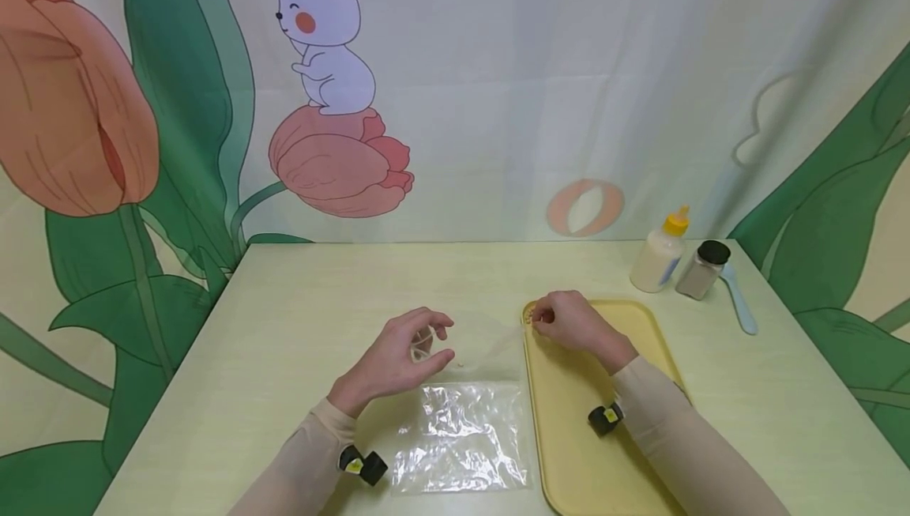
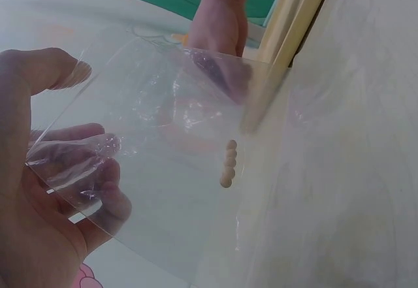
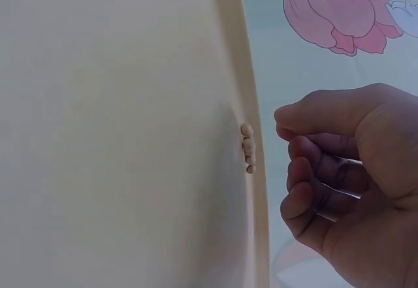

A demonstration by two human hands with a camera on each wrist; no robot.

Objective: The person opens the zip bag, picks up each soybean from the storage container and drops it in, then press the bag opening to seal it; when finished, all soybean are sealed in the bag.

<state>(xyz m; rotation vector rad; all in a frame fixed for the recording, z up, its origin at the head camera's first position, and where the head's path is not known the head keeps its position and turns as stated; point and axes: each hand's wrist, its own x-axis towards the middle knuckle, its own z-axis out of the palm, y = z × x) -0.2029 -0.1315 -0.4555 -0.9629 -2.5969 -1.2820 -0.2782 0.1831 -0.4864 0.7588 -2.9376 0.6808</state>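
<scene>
My left hand (image 1: pixel 405 350) holds a clear plastic bag (image 2: pixel 176 118) at its edge, fingers curled and thumb apart from them. Through the film a short row of small pale round beads (image 2: pixel 228 164) shows low down at the table. Over the far left corner of the yellow tray (image 1: pixel 643 312) is my right hand (image 1: pixel 572 322), its thumb and index fingertips together. I see nothing between those tips. Close beside them, several similar beads (image 3: pixel 248 147) lie along the inside of the tray's rim.
A second clear plastic bag (image 1: pixel 462 437) lies flat left of the tray. At the back right stand a bottle with a yellow nozzle (image 1: pixel 657 259) and a black-lidded jar (image 1: pixel 702 271), with a light blue spoon-like tool (image 1: pixel 741 303) beside them. A printed curtain (image 1: pixel 483 105) hangs behind the table.
</scene>
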